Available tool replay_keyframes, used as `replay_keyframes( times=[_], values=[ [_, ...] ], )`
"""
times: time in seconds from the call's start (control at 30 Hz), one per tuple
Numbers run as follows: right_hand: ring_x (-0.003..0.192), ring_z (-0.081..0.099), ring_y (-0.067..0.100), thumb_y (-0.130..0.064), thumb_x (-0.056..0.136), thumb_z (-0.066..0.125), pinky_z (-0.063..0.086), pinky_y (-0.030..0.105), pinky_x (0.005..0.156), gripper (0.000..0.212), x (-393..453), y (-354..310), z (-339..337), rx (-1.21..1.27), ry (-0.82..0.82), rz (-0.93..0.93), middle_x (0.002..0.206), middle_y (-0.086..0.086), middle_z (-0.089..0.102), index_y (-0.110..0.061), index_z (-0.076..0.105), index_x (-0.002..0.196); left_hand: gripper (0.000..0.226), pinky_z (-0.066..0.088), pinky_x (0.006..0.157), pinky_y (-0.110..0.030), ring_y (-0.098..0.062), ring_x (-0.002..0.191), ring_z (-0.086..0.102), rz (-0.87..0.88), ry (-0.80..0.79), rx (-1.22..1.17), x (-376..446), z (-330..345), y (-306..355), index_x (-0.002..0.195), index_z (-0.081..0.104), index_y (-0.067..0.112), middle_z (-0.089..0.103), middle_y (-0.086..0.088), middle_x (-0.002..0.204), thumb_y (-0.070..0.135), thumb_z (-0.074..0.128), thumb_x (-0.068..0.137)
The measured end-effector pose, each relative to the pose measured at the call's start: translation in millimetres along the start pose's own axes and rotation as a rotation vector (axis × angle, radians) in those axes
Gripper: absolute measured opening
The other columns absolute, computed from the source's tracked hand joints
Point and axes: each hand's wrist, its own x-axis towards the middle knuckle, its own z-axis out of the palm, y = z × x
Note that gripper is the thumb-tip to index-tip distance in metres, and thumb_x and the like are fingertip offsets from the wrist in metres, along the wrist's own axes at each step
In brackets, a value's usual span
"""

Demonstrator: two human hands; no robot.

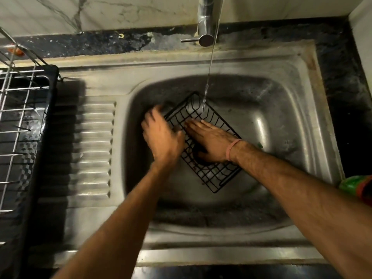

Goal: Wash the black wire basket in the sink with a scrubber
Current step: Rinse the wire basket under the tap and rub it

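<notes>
Two bare forearms reach from the near edge into the stainless steel sink [281,109]. Flat on the black wire basket [213,174], the right hand [211,141] presses with straight fingers. Blurred, the left hand [161,135] lies at the basket's left rim; its grip cannot be told. Water [209,73] falls from the chrome tap [205,21] onto the basket's far corner. At left stands a metal dish rack [18,117].

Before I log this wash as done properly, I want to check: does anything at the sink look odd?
No scrubber shows. The right hand lies flat, bare, inside the basket; the left hand, blurred, is at its left edge. The basket sits askew in the sink, and the water hits only its far corner.
</notes>
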Motion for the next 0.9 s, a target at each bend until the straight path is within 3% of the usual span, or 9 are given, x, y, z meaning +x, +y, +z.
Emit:
replay_keyframes(
  times=[0.07, 0.13, 0.27, 0.37, 0.47, 0.57, 0.67, 0.77, 0.9],
  values=[
    [0.163, 0.000, 0.026, -0.045, 0.093, 0.058, 0.003, 0.040, 0.132, 0.097, 2.1, 7.1, -5.4, -0.037, -0.026, -0.056, 0.176, 0.012, 0.005, -0.012, 0.010, 0.169, 0.072, 0.043, 0.119, -0.052, -0.031, 0.138, 0.053, 0.159, -0.162, 0.126, 27.4, -8.1, 4.7, 0.150, 0.053, 0.023, 0.058, -0.007, 0.148, 0.026, 0.083, 0.085],
    [0.163, 0.002, 0.026, -0.041, 0.094, 0.055, 0.002, 0.039, 0.132, 0.091, 3.4, 10.8, -7.2, -0.051, -0.052, -0.077, 0.176, 0.012, 0.007, -0.015, 0.011, 0.169, 0.062, 0.056, 0.107, -0.046, -0.027, 0.124, 0.065, 0.166, -0.310, 0.107, 50.0, -12.8, 10.8, 0.140, 0.064, 0.024, 0.069, -0.004, 0.133, 0.027, 0.088, 0.083],
    [0.163, 0.002, 0.021, -0.038, 0.097, 0.041, 0.008, 0.042, 0.133, 0.082, 5.5, 6.3, -9.6, 0.029, -0.043, -0.016, 0.176, 0.010, 0.008, -0.016, 0.011, 0.169, 0.059, 0.060, 0.099, -0.044, -0.029, 0.110, 0.071, 0.167, -0.412, 0.176, 65.8, -5.8, 5.1, 0.121, 0.072, 0.018, 0.075, -0.006, 0.115, 0.026, 0.099, 0.069],
    [0.161, -0.014, 0.016, -0.035, 0.104, 0.038, -0.001, 0.041, 0.133, 0.080, 8.7, -9.6, -10.9, 0.176, -0.056, 0.144, 0.175, 0.004, -0.014, -0.017, -0.004, 0.169, 0.038, 0.061, 0.096, -0.041, -0.029, 0.102, 0.073, 0.029, -0.385, 0.175, 70.3, 4.0, -5.2, 0.100, 0.075, 0.010, 0.076, -0.008, 0.104, 0.028, 0.098, 0.075],
    [0.158, -0.026, 0.015, -0.042, 0.110, 0.031, -0.007, 0.043, 0.132, 0.076, 14.2, -33.6, -11.8, 0.310, -0.074, 0.302, 0.171, 0.002, -0.028, -0.017, -0.012, 0.167, 0.021, 0.059, 0.100, -0.039, -0.032, 0.110, 0.072, -0.034, -0.305, 0.164, 67.2, 7.3, -2.3, 0.101, 0.076, 0.009, 0.076, -0.013, 0.110, 0.027, 0.084, 0.093],
    [0.157, -0.027, 0.014, -0.050, 0.111, 0.028, -0.013, 0.038, 0.130, 0.076, 17.1, -47.9, -24.8, 0.530, -0.169, 0.391, 0.171, -0.001, -0.028, -0.018, -0.012, 0.167, 0.023, 0.056, 0.097, -0.036, -0.033, 0.113, 0.072, -0.093, -0.229, 0.135, 55.9, 4.5, 1.0, 0.104, 0.078, 0.005, 0.077, -0.016, 0.113, 0.027, 0.072, 0.102],
    [0.157, -0.026, 0.015, -0.053, 0.109, 0.035, -0.010, 0.039, 0.130, 0.082, 7.1, -52.1, -29.9, 0.580, -0.244, 0.454, 0.171, -0.002, -0.028, -0.020, -0.013, 0.167, 0.024, 0.060, 0.087, -0.032, -0.023, 0.096, 0.074, -0.232, -0.261, 0.018, 48.6, 9.4, -3.5, 0.089, 0.073, 0.013, 0.075, -0.006, 0.093, 0.032, 0.089, 0.088],
    [0.158, -0.027, 0.018, -0.054, 0.108, 0.038, -0.008, 0.043, 0.131, 0.086, -3.2, -51.4, -22.6, 0.527, -0.172, 0.634, 0.171, -0.001, -0.031, -0.019, -0.015, 0.167, 0.040, 0.060, 0.079, -0.028, -0.011, 0.085, 0.068, -0.409, -0.287, -0.162, 35.5, 17.5, -6.4, 0.079, 0.062, 0.023, 0.070, 0.005, 0.086, 0.034, 0.100, 0.073],
    [0.159, -0.024, 0.024, -0.051, 0.108, 0.035, -0.004, 0.047, 0.132, 0.085, 1.1, -51.3, -22.8, 0.484, -0.084, 0.828, 0.170, 0.006, -0.031, -0.015, -0.016, 0.166, 0.036, 0.045, 0.058, -0.015, -0.002, 0.076, 0.061, -0.560, -0.251, -0.328, 23.1, 27.1, -6.1, 0.097, 0.062, 0.022, 0.069, 0.005, 0.098, 0.032, 0.093, 0.082]
  ],
)
